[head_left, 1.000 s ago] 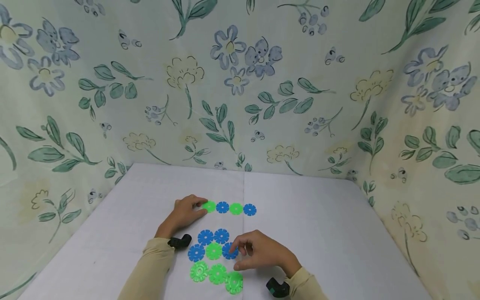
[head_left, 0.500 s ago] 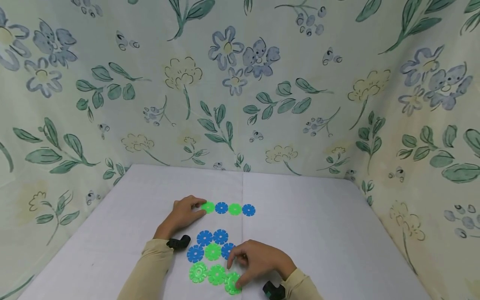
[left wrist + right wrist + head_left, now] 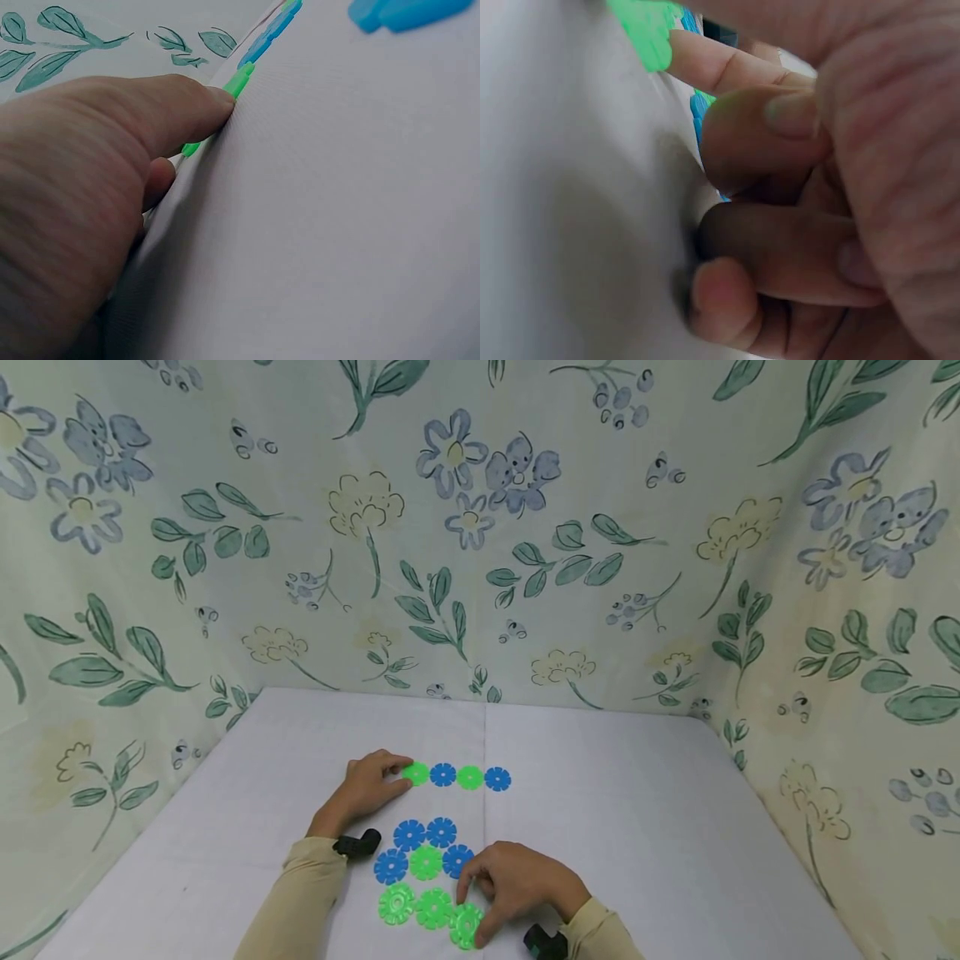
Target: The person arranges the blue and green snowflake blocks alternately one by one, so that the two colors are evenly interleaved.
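Flat notched plastic discs lie on the white table. In the head view, my left hand (image 3: 371, 781) pinches the green notched disc (image 3: 417, 773) at the left end of a row. That row continues with a blue disc (image 3: 443, 774), another green one (image 3: 470, 777) and a blue one (image 3: 498, 778). The left wrist view has thumb and finger at the edge of that green disc (image 3: 240, 81). Nearer the front, my right hand (image 3: 521, 881) pinches the lower right green disc (image 3: 466, 925) between thumb and index finger; its other fingers curl beneath the palm in the right wrist view.
Between the hands lie several blue discs (image 3: 409, 835) around a green disc (image 3: 426, 863). Two more green discs, one with raised rings (image 3: 396, 903) and a flatter one (image 3: 433, 908), sit beside the right hand's disc. A floral curtain (image 3: 480, 568) stands behind the table (image 3: 637, 810).
My right hand has come down and toward the front, from the blue disc to the lower right green disc, and its fingers have closed on the edge. My left hand stays in place.
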{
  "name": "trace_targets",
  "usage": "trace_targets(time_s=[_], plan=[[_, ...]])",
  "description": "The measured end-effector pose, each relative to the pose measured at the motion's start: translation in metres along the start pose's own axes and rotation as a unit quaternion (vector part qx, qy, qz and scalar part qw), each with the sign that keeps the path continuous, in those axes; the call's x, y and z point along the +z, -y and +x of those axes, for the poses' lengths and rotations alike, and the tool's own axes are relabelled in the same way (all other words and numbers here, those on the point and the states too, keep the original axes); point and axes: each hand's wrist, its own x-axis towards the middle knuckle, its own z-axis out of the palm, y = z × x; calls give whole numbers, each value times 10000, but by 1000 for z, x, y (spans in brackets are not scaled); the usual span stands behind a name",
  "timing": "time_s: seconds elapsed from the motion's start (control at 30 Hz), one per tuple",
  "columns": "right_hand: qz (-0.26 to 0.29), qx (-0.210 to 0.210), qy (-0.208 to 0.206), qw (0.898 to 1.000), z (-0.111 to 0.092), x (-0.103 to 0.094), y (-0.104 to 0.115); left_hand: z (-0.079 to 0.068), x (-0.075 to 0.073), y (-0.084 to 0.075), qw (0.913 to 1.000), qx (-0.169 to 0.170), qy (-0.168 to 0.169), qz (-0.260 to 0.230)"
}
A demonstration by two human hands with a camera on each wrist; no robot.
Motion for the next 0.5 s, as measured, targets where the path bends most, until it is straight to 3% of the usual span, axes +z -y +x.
trace_targets(time_s=[0.23, 0.4, 0.5], plan=[[-416, 219, -43, 9989, 1, 3, 4, 1, 0, -1, 10000, 9, 5, -13], [-1228, 39, -110, 9924, 2, 3, 10, 0, 0, -2, 10000, 23, -26, -12], [-1375, -64, -104, 9904, 2, 3, 12, 0, 0, -2, 10000, -12, -31, 10]])
